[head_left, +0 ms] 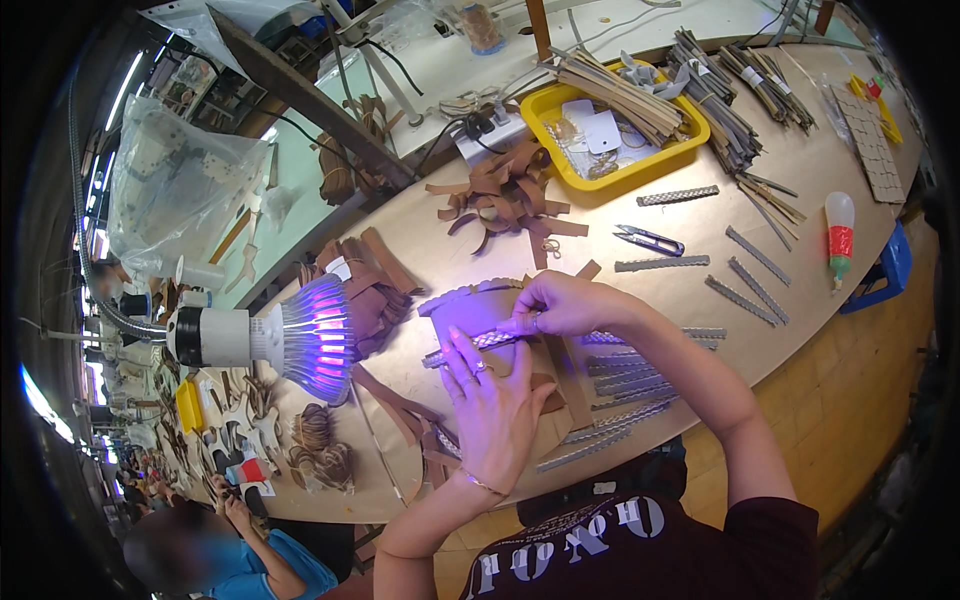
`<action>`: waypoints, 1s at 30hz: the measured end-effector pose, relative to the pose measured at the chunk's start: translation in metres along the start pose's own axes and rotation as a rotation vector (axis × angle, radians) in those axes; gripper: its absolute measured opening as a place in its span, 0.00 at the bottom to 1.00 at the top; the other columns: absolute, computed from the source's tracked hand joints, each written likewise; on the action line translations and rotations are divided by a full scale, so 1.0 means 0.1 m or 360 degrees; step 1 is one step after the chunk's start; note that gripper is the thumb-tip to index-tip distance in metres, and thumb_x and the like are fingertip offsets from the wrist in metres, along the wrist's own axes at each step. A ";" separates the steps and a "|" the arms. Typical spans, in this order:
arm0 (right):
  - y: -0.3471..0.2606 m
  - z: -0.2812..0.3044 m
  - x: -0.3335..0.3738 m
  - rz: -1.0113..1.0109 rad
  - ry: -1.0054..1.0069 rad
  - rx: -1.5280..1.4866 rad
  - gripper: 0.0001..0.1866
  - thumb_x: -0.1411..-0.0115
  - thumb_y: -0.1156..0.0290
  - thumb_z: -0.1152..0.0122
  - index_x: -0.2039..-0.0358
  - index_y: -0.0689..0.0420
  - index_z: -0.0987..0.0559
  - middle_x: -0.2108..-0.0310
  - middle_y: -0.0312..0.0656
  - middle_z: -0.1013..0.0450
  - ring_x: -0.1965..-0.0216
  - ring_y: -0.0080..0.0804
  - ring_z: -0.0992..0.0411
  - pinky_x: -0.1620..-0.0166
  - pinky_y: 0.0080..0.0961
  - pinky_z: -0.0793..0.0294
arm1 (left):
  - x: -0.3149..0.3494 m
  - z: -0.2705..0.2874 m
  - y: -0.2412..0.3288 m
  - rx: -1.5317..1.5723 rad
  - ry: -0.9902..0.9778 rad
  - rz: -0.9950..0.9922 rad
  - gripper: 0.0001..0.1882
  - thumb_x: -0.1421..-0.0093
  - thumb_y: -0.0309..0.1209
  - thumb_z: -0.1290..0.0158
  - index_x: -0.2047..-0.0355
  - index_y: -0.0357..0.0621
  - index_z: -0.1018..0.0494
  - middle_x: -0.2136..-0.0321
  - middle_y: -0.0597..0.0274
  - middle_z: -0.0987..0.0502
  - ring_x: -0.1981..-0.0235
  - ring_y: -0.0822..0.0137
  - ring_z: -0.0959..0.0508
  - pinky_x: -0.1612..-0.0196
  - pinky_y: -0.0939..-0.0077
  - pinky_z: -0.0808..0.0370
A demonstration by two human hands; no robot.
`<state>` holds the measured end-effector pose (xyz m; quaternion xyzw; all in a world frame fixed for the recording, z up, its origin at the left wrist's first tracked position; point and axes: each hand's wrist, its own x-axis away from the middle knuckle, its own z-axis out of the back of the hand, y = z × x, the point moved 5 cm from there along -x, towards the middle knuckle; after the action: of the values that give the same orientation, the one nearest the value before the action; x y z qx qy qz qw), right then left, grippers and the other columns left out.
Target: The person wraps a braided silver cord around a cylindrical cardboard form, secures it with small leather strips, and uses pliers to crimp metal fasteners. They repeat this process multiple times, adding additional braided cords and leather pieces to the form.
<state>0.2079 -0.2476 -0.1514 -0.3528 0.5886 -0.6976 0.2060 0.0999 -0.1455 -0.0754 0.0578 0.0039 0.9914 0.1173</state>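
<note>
A silvery braided strip (432,359) lies across a flat board (462,311) with a scalloped far edge, in the lamp's violet light. My left hand (495,405) rests palm down over it, fingers stretched out and pressing on the strip. At the strip's other part, my right hand (562,303) pinches with thumb and forefinger; whether they grip the strip or something small is hidden. Several grey braided strips (630,375) are spread beside my right forearm. Brown strips (400,405) stick out from around the board.
A lamp (310,338) hangs close at the left. Beyond lie brown strip bundles (365,295), a yellow tray (612,180) with strips, thread snips (650,240) and a red-labelled bottle (840,240). Another person (270,560) in blue works at the lower left.
</note>
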 end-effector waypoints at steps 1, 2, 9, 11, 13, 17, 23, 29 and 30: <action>-0.02 0.01 0.01 -0.0001 0.0009 0.0013 0.10 0.42 0.66 0.34 0.71 0.61 0.17 0.81 0.32 0.26 0.78 0.17 0.34 0.73 0.21 0.34 | 0.00 0.00 0.00 0.0024 0.0010 -0.0001 0.32 0.41 0.49 0.45 0.39 0.51 0.36 0.40 0.12 0.57 0.37 0.19 0.52 0.36 0.39 0.48; -0.04 0.01 0.03 -0.0014 0.0018 0.0040 0.10 0.42 0.66 0.34 0.71 0.61 0.17 0.81 0.33 0.26 0.78 0.18 0.33 0.73 0.22 0.33 | 0.00 0.00 0.00 0.0036 0.0007 0.0002 0.32 0.41 0.49 0.45 0.39 0.51 0.36 0.40 0.12 0.57 0.37 0.19 0.52 0.36 0.38 0.48; -0.30 0.06 0.12 -0.0078 0.0008 0.0213 0.13 0.40 0.64 0.36 0.72 0.62 0.20 0.80 0.32 0.28 0.77 0.17 0.35 0.71 0.21 0.34 | 0.01 -0.01 0.00 0.0056 -0.0017 0.0018 0.32 0.41 0.49 0.44 0.40 0.50 0.34 0.40 0.12 0.56 0.37 0.20 0.53 0.37 0.38 0.46; -0.37 0.06 0.12 -0.0080 0.0037 0.0257 0.12 0.40 0.65 0.36 0.72 0.62 0.20 0.80 0.33 0.28 0.77 0.17 0.35 0.71 0.21 0.33 | 0.00 -0.01 0.00 0.0061 -0.0022 0.0021 0.32 0.41 0.49 0.44 0.40 0.51 0.34 0.40 0.12 0.56 0.37 0.20 0.53 0.37 0.38 0.46; -0.42 0.07 0.11 -0.0031 0.0032 0.0223 0.12 0.40 0.65 0.37 0.71 0.62 0.20 0.79 0.33 0.27 0.76 0.17 0.34 0.70 0.22 0.32 | 0.00 0.00 0.00 0.0064 0.0008 0.0013 0.32 0.41 0.49 0.44 0.40 0.51 0.34 0.40 0.12 0.56 0.36 0.21 0.53 0.37 0.38 0.46; -0.42 0.07 0.12 0.0085 0.0039 0.0209 0.12 0.38 0.63 0.37 0.69 0.61 0.21 0.76 0.34 0.26 0.73 0.17 0.32 0.68 0.20 0.31 | 0.00 0.01 0.00 0.0078 -0.0010 0.0019 0.32 0.41 0.50 0.44 0.40 0.52 0.34 0.40 0.11 0.56 0.36 0.21 0.53 0.37 0.39 0.46; -0.16 -0.04 0.14 -0.0171 -0.0030 -0.0525 0.15 0.37 0.59 0.38 0.65 0.58 0.27 0.71 0.33 0.27 0.68 0.18 0.30 0.64 0.17 0.30 | 0.01 0.00 0.01 0.0023 0.0016 0.0004 0.34 0.42 0.51 0.44 0.38 0.56 0.36 0.39 0.14 0.54 0.35 0.23 0.53 0.40 0.37 0.42; -0.21 -0.07 0.14 0.0192 0.0096 -0.0459 0.14 0.40 0.68 0.34 0.62 0.56 0.33 0.71 0.34 0.26 0.66 0.19 0.29 0.61 0.16 0.31 | 0.02 0.00 0.00 0.0017 0.0025 -0.0032 0.34 0.42 0.51 0.44 0.37 0.56 0.37 0.39 0.13 0.55 0.35 0.22 0.54 0.39 0.37 0.43; -0.18 -0.07 0.14 0.0157 0.0099 -0.0493 0.15 0.40 0.70 0.35 0.61 0.56 0.34 0.71 0.35 0.26 0.66 0.19 0.29 0.61 0.17 0.31 | 0.02 0.01 -0.01 0.0016 0.0019 -0.0040 0.35 0.42 0.51 0.44 0.37 0.56 0.37 0.39 0.13 0.55 0.35 0.22 0.54 0.39 0.37 0.43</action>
<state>0.1959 -0.2484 -0.1307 -0.3291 0.7118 -0.5983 0.1649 0.0980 -0.1443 -0.0746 0.0525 0.0101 0.9901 0.1295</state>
